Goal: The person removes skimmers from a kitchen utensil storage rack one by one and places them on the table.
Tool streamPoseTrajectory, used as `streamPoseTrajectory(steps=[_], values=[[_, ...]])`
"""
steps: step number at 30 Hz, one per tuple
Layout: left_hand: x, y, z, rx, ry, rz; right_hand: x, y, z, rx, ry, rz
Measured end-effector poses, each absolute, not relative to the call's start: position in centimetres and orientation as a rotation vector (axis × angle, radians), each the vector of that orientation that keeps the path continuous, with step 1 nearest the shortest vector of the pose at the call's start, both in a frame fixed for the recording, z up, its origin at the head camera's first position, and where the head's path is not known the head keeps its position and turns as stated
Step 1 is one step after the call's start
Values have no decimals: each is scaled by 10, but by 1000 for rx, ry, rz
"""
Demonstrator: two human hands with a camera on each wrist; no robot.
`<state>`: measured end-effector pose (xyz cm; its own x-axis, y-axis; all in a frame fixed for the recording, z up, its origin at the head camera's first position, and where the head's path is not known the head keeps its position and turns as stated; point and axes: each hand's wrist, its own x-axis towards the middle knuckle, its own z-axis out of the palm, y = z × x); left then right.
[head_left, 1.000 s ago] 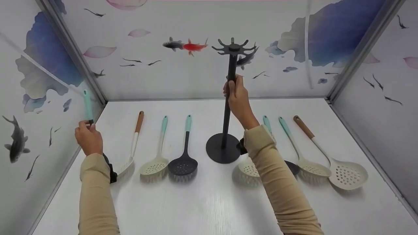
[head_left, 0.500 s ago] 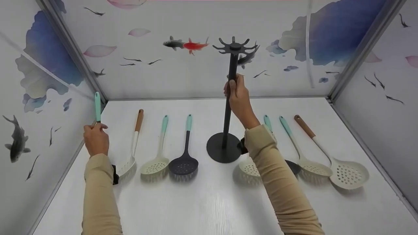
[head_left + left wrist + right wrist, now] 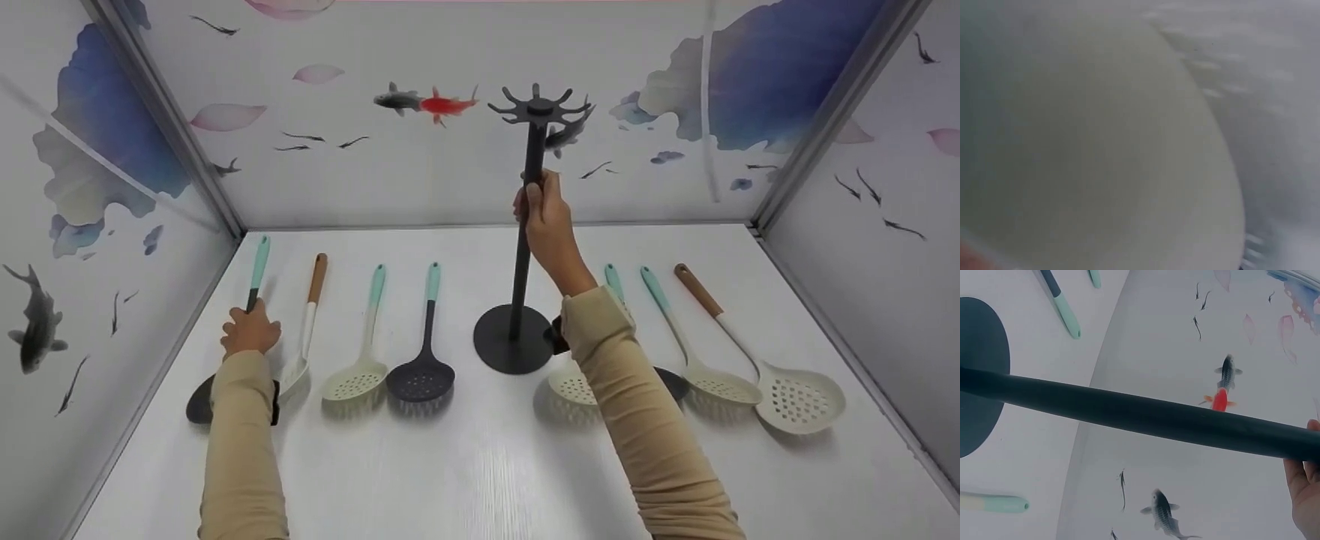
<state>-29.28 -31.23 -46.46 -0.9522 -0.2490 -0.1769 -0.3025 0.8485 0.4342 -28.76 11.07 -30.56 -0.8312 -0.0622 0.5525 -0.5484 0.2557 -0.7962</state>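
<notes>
My right hand (image 3: 549, 232) grips the upright post of a black utensil stand (image 3: 520, 277), below its ring of hooks; its round base is on the table. In the right wrist view the post (image 3: 1129, 410) crosses the picture, with fingers around one end. My left hand (image 3: 251, 328) holds the shaft of a dark spoon (image 3: 259, 262) with a mint handle at the far left. The sleeve covers part of its dark head, and holes cannot be told. A blurred pale curved utensil head (image 3: 1117, 146) fills much of the left wrist view.
Left of the stand lie a brown-handled white skimmer (image 3: 317, 279), a mint-handled cream skimmer (image 3: 356, 382) and a dark skimmer (image 3: 421, 382). Several more skimmers lie to the right, including a brown-handled one (image 3: 799, 401); the right sleeve hides some. Printed walls (image 3: 450, 180) enclose the white table.
My left hand has moved right and down with the dark spoon, bringing it from beside the left wall to the table next to the brown-handled skimmer. The right hand and stand have stayed put.
</notes>
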Motion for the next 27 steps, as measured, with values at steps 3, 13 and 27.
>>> streamPoseTrajectory(steps=[3, 13, 27], values=[[-292, -311, -466, -439, 2808, 673, -288, 112, -305, 569, -2111, 1606], [-291, -316, -494, -499, 2692, 495, -295, 113, -312, 566, -2103, 1598], [-289, -321, -503, -515, 2715, 443, -315, 113, -328, 562, -2083, 1600]])
